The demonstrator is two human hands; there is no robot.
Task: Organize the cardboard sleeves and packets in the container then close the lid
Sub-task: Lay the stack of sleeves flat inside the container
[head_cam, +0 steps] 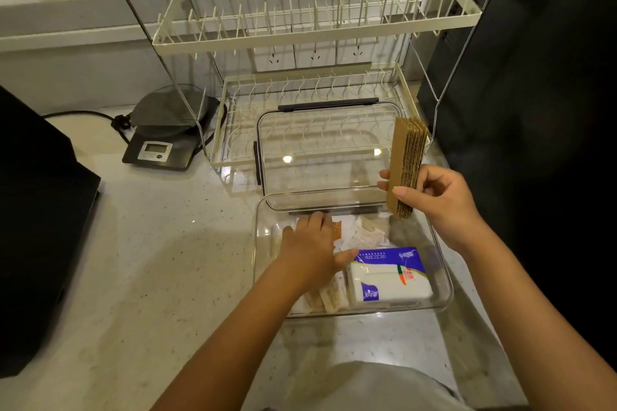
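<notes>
A clear plastic container (444, 280) sits on the counter in front of me. Its clear lid (325, 147) with dark latches leans open behind it, against the dish rack. My right hand (437, 200) holds a stack of brown cardboard sleeves (405, 167) upright above the container's back right corner. My left hand (312, 243) lies palm down inside the container, fingers spread over small white and orange packets (362, 232). A white and blue tissue pack (389, 275) lies in the front right of the container. More pale packets (329, 299) lie under my left wrist.
A cream two-tier dish rack (314, 37) stands behind the container. A digital kitchen scale (163, 137) with a cord sits to the left. Dark appliances stand at the far left (36, 210) and right (534, 93). The speckled counter (160, 260) stretches left of the container.
</notes>
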